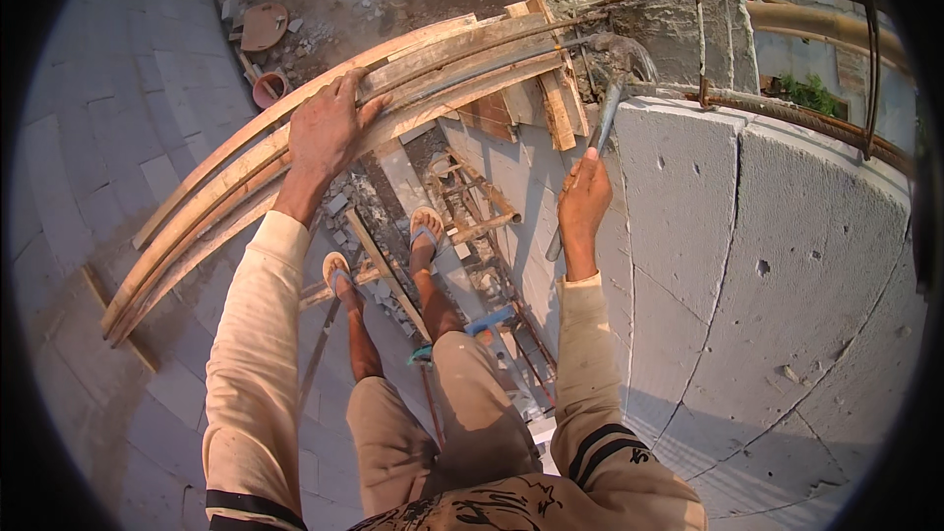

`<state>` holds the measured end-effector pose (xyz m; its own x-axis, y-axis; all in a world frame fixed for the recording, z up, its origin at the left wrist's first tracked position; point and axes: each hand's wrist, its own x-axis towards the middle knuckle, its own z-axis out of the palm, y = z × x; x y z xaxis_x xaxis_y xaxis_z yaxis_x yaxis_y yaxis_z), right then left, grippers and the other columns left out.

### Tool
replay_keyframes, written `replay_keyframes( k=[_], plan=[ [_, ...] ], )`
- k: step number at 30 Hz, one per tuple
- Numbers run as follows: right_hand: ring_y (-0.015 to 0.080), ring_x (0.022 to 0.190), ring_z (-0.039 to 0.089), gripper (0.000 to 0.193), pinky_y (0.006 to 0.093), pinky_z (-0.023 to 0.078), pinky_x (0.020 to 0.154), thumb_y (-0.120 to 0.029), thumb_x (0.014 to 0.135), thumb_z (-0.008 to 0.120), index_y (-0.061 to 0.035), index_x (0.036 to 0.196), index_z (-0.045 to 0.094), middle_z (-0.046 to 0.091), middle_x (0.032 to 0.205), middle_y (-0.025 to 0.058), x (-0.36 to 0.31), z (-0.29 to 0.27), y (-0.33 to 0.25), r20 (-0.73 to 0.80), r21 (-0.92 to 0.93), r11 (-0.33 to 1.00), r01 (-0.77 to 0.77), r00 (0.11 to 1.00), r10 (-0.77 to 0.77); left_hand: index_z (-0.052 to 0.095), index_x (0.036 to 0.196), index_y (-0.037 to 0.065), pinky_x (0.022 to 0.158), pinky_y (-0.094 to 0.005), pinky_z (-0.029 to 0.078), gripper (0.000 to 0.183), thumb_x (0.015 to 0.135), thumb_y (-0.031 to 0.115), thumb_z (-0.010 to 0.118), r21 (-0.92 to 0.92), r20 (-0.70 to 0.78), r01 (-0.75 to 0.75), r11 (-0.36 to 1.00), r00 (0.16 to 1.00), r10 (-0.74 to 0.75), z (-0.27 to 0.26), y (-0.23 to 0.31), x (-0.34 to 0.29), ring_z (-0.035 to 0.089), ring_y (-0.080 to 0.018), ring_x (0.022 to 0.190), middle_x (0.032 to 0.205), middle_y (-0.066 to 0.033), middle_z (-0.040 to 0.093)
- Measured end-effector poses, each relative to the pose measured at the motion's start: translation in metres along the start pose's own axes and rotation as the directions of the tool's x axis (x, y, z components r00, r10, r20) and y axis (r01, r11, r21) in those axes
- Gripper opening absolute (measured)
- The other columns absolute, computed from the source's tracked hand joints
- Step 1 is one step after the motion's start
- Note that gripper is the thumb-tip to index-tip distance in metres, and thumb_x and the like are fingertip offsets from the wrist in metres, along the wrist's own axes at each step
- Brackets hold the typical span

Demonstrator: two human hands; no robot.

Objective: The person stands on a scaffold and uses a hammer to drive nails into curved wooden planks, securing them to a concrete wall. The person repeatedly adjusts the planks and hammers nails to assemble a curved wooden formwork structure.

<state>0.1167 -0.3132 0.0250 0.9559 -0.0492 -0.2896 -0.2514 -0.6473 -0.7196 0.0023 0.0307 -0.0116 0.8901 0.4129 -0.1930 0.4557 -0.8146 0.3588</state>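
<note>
The left hand (326, 133) lies over the long wooden boards (226, 185), its fingers bent on the far board and its thumb apart from them; I cannot tell whether it grips firmly. The right hand (586, 195) is closed around the handle of a hammer (612, 106). The hammer points to the far side, and its head is beside the right end of the boards; whether it touches something there, I cannot tell.

The boards run from the near left to the far right, looking curved in this wide view, and a thin steel bar (462, 82) lies along them. At their right end, a short piece of wood (557, 110) stands across.

To the right is a grey block wall (678, 206), with a rusty reinforcement frame (871, 69) above it. Below, between the hands, are the person's two feet in sandals (426, 228), near some wooden poles (487, 227). On the far left, a reddish bucket (268, 90) is on the ground.
</note>
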Motion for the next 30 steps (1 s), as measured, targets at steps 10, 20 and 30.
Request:
replay_keyframes(
  k=[10, 20, 30],
  plan=[
    [0.0070, 0.059, 0.042, 0.053, 0.0290, 0.035, 0.054, -0.045, 0.120, 0.046, -0.0078, 0.083, 0.053, 0.045, 0.067, -0.0038, -0.072, -0.015, 0.026, 0.101, 0.189, 0.960, -0.209, 0.976, 0.193, 0.067, 0.136, 0.006, 0.094, -0.0490, 0.056, 0.064, 0.103, 0.060, 0.065, -0.191, 0.120, 0.055, 0.980, 0.992, -0.032, -0.011, -0.005, 0.007, 0.073, -0.0384, 0.114, 0.123, -0.0197, 0.076],
    [0.0074, 0.053, 0.040, 0.049, 0.0286, 0.033, 0.048, -0.048, 0.118, 0.049, -0.0079, 0.089, 0.055, 0.044, 0.065, -0.0030, -0.094, -0.011, 0.033, 0.129, 0.162, 0.984, -0.069, 0.990, 0.048, 0.069, 0.130, 0.003, 0.097, -0.0496, 0.053, 0.066, 0.102, 0.063, 0.066, -0.252, 0.205, 0.132, 0.959, 0.975, -0.080, -0.016, -0.007, 0.017, 0.071, -0.0399, 0.115, 0.122, -0.0201, 0.074],
    [0.0421, 0.064, 0.059, 0.053, 0.0531, 0.042, 0.064, -0.039, 0.119, 0.044, 0.0032, 0.089, 0.057, 0.057, 0.067, 0.0205, 0.044, 0.031, -0.029, -0.126, -0.126, 0.952, 0.277, 0.948, -0.293, 0.066, 0.135, 0.000, 0.098, -0.0520, 0.055, 0.070, 0.103, 0.061, 0.065, -0.209, 0.116, 0.090, 0.974, 0.991, -0.067, -0.012, -0.001, 0.012, 0.071, -0.0435, 0.116, 0.126, -0.0237, 0.075]
  ],
)
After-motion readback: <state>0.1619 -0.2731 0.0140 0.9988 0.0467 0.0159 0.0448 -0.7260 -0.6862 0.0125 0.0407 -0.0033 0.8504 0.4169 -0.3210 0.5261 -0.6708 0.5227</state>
